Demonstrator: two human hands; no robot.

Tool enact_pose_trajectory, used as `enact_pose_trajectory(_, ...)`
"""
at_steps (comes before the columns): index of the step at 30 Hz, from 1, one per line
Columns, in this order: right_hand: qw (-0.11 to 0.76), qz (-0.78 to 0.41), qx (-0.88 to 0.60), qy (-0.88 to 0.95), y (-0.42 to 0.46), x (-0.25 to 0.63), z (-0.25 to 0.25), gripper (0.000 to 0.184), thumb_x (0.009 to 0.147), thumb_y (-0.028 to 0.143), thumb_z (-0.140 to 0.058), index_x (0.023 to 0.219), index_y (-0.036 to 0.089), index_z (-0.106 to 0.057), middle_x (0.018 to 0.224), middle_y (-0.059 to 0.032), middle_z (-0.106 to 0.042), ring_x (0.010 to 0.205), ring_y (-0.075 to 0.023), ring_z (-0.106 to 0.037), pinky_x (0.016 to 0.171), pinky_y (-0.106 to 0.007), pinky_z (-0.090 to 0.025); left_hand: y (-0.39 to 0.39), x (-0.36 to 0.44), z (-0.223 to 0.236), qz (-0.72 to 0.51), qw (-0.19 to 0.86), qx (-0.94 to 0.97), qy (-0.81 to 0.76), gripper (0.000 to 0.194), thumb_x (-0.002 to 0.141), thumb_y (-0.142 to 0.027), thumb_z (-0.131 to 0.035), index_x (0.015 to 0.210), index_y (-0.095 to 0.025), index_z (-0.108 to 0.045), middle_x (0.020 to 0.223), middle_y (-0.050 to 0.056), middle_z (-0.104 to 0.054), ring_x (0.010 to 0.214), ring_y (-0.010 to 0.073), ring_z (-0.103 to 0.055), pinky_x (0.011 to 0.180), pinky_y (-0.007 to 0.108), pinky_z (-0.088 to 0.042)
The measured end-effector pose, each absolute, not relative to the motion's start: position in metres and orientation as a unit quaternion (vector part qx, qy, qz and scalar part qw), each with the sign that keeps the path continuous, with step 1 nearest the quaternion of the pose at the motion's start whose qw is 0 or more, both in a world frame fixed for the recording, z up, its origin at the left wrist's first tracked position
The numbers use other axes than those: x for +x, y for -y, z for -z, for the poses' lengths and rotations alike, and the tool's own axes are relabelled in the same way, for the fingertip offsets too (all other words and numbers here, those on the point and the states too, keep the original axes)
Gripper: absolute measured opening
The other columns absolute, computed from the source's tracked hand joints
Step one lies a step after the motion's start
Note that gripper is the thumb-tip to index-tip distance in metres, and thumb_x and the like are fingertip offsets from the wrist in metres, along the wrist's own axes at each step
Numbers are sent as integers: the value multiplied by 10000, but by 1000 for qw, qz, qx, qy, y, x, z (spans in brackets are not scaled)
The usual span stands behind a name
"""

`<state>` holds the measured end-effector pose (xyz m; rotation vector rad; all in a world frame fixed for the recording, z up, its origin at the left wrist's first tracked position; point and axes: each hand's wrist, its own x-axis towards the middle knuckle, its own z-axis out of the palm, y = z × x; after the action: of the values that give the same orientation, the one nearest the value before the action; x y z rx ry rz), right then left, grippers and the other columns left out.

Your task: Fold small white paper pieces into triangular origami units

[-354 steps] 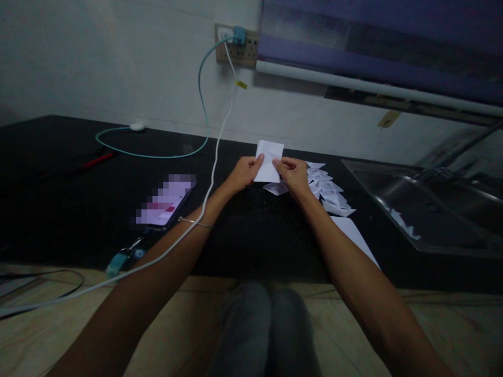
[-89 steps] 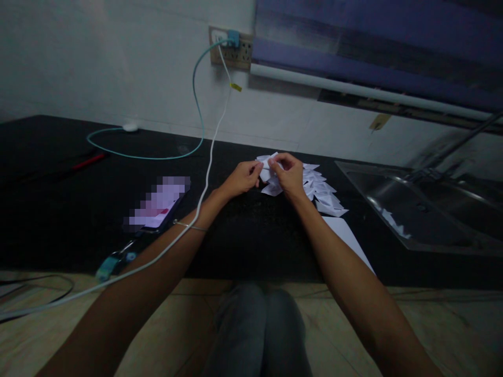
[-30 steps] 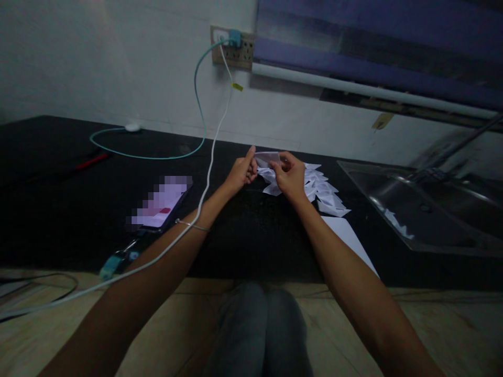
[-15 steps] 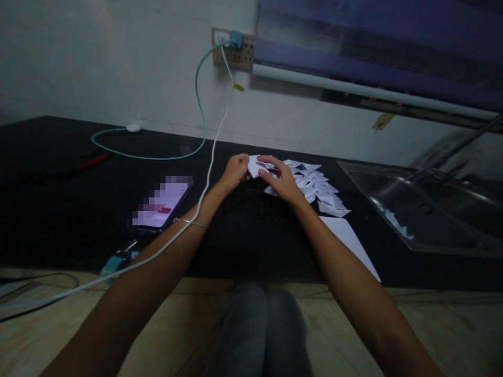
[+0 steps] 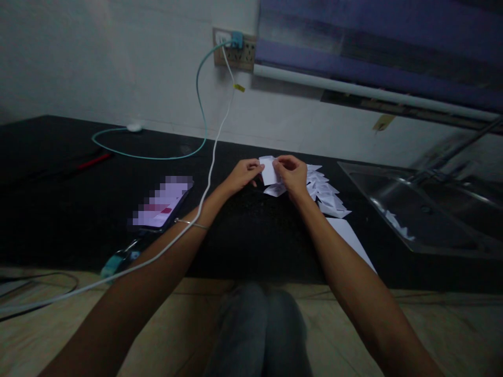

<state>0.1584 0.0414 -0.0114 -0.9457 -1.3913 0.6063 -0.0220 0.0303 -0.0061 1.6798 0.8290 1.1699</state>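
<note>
White cable (image 5: 192,224) before left forearm (image 5: 178,256), contact unclear; folded papers (image 5: 328,195) beside right hand (image 5: 293,175).

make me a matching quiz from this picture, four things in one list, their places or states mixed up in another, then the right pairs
1. small white paper
2. phone
3. sink
4. teal cable

A. on the counter, screen lit
B. running to the wall socket
C. between left hand and right hand
D. set into the counter's right part

Pairs: 1-C, 2-A, 3-D, 4-B
</note>
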Motion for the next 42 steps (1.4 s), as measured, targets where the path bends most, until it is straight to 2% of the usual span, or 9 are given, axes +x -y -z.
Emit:
enact_pose_trajectory(5, 603, -252, -394, 646, -37, 154, 10, 219, 709, 330, -774, 875, 212, -692, 852, -25, -728, 808, -190, -675, 823, -396, -558, -32, -21, 7, -479, 465, 653, -357, 117, 904, -206, -618, 819, -127, -635, 702, 25, -658, 615, 98, -634, 548, 204, -543)
enact_pose_trajectory(10, 569, -234, -396, 682, -33, 150, 9, 218, 719, 271, -743, 923, 205, -700, 937, -36, -749, 898, -209, -696, 881, -412, -555, -31, -21, 5, -490, 472, 640, -358, 71, 857, -174, -645, 824, -112, -640, 708, 22, -670, 612, 94, -633, 530, 186, -545)
enact_pose_trajectory(20, 566, -141, -411, 701, -15, 145, -1, 134, 824, 307, -669, 909, 237, -745, 931, -26, -765, 827, -190, -690, 784, -378, -581, -26, -22, 0, -507, 493, 599, -376, 135, 879, -183, -637, 757, -129, -658, 624, 16, -632, 552, 87, -607, 536, 201, -527)
enact_pose_trajectory(27, 564, -98, -386, 724, -12, 146, 0, 134, 858, 292, -635, 942, 249, -729, 923, -25, -740, 831, -190, -683, 825, -394, -573, -25, -22, -5, -521, 519, 557, -386, 139, 883, -180, -592, 767, -135, -652, 610, -9, -614, 518, 81, -583, 523, 199, -509)
enact_pose_trajectory(35, 465, -34, -314, 827, -16, 150, 2, 214, 833, 161, -628, 944, 302, -746, 1081, -29, -713, 1059, -246, -635, 950, -482, -509, -23, -25, -10, -528, 462, 591, -399, 245, 824, -138, -574, 579, -154, -558, 544, -20, -567, 505, 65, -541, 500, 160, -434)
enact_pose_trajectory(42, 409, -15, -305, 860, -16, 155, -2, 244, 842, 145, -631, 947, 329, -752, 1149, -31, -677, 1108, -263, -586, 953, -496, -488, -21, -26, -8, -539, 496, 558, -390, 229, 802, -140, -564, 576, -170, -539, 565, -12, -559, 507, 70, -541, 506, 173, -447)
